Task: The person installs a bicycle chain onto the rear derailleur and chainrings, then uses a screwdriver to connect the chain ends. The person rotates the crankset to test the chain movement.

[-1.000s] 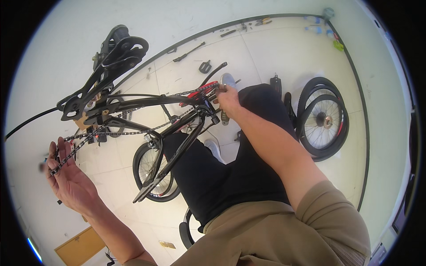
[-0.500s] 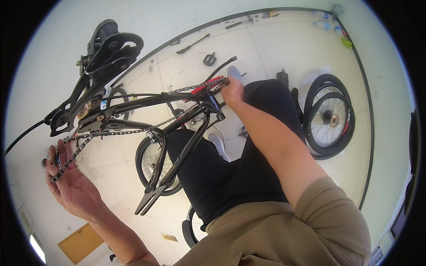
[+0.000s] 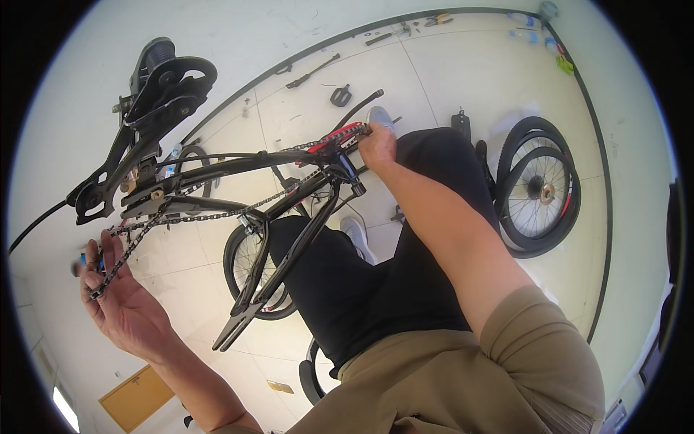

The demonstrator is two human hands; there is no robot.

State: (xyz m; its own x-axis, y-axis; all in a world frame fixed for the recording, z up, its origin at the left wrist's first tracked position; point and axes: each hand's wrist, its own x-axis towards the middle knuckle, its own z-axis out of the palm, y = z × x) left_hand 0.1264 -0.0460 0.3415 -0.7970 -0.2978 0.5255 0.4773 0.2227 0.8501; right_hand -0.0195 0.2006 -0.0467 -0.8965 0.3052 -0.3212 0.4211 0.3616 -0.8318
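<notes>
At middle left, our left hand [image 3: 129, 307], fingers curled, holds the bicycle chain [image 3: 148, 226]; at upper centre our right hand [image 3: 379, 147] grips it. Should either hold loosen, slack could twist or tangle

Your bicycle frame [image 3: 301, 247] has a smooth, glossy black finish, and the chain [image 3: 130, 250] running along it is of metal links with a dull shine. Beside the frame, your trousers [image 3: 405, 289] are of soft, matt cloth. Under the frame, the floor [image 3: 434, 65] shows smooth tiles, a little glossy.
</notes>
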